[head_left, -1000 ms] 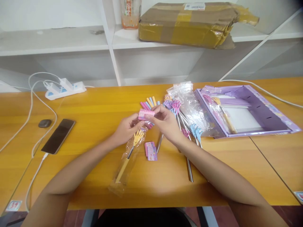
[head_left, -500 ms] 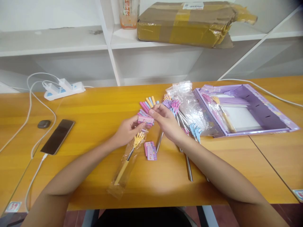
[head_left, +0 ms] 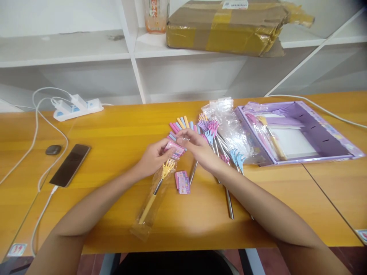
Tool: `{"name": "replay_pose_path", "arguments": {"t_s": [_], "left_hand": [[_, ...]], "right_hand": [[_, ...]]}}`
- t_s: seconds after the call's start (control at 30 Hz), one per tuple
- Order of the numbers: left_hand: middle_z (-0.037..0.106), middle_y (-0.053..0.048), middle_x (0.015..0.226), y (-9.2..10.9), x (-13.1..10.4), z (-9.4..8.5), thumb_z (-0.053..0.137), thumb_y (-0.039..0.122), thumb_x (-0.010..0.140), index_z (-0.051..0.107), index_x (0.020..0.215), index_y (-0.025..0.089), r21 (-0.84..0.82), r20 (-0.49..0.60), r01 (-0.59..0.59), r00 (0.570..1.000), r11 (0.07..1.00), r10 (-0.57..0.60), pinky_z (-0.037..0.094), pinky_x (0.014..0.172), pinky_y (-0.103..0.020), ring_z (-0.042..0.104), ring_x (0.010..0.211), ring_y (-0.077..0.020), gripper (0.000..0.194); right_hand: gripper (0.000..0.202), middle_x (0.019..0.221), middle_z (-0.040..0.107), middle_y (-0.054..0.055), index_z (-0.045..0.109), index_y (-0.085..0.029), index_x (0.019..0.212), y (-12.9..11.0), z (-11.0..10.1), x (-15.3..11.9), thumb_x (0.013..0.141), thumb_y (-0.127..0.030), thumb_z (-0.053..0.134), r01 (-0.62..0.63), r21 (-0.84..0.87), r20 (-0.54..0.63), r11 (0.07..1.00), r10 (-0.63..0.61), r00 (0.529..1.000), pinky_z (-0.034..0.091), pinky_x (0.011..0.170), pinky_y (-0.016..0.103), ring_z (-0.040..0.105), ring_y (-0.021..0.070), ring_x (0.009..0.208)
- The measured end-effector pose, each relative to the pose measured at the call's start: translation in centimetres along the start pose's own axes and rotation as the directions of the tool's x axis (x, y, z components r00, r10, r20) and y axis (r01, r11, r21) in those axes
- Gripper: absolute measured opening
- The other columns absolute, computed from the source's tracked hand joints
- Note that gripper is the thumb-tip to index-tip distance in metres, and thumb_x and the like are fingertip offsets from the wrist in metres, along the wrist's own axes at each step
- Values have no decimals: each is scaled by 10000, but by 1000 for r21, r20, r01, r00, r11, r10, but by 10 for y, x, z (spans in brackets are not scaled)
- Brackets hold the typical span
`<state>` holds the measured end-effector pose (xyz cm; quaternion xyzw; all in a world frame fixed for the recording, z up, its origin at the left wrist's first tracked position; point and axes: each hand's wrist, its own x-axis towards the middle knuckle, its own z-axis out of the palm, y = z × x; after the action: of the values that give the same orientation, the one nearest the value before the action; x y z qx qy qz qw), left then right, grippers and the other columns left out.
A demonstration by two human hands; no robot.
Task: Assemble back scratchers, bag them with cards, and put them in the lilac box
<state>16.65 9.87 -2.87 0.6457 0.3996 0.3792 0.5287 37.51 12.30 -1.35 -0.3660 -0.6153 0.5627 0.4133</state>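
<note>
A small pink-and-purple printed card (head_left: 175, 150) is pinched between the thumb and fingers of my left hand (head_left: 154, 156). My right hand (head_left: 200, 149) is just right of the card, its fingers curled toward the thumb; a clear glint shows at the fingertips, too small to name. Below my left hand lies a yellow hand-shaped back scratcher (head_left: 157, 187) in a clear plastic bag (head_left: 143, 228), whose upper end reaches up near the card. A short stack of printed cards (head_left: 182, 182) lies to the right of this bag.
Beyond my hands are several coloured handles (head_left: 180, 123). Several metal-rodded scratchers (head_left: 236, 158) and clear bags (head_left: 226, 114) lie on the right, beside a purple tray (head_left: 312, 158). On the left are a phone (head_left: 70, 165), a small black object (head_left: 53, 150) and a power strip (head_left: 78, 110).
My right fingertips have come away from the card and moved slightly up. The card has tilted in my left hand. The bagged scratcher has stayed in place.
</note>
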Motion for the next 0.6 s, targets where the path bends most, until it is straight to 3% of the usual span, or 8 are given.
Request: {"name": "replay_pose_path", "arguments": {"t_s": [0.13,0.27,0.43,0.53,0.6], "left_hand": [[719,-28,931,3,-1,1,669,518,1037,716,1119,181,82,4,7,1000,997,-7,506,737,-279,659,812,-167,349],[734,-35,958,3,-2,2,672,506,1033,726,1156,185,110,10,-13,1000,994,12,509,746,-286,656,819,-172,348],[751,-41,967,2,-1,2,731,499,996,734,1136,186,93,2,4,1000,996,-4,527,748,-285,675,821,-175,343],[759,-58,1034,2,2,2,741,493,992,718,1162,175,-4,-3,21,1000,1000,-21,562,819,-299,716,915,-196,361],[759,-69,1049,0,4,1,746,485,989,707,1146,167,-53,-14,35,999,998,-36,576,855,-317,731,948,-208,356]], "right_hand": [[334,1076,714,42,632,-271,1109,-3,-2,1,914,-486,798,25,2,56,1000,-26,998,568,966,405,687,201,1015],[370,1117,734,51,649,-266,1062,-2,-3,2,869,-512,847,-7,35,31,999,6,999,574,997,426,696,211,1033],[383,1041,735,33,664,-260,1018,-5,-6,1,861,-555,853,-44,43,47,998,42,998,581,919,409,693,205,971],[313,939,689,23,690,-262,913,-16,-11,0,933,-557,791,49,-67,2,997,-49,999,558,892,412,647,196,903],[323,948,668,36,704,-266,847,-21,-14,-1,966,-561,758,152,-168,13,974,-152,988,538,964,451,635,216,957]]}}
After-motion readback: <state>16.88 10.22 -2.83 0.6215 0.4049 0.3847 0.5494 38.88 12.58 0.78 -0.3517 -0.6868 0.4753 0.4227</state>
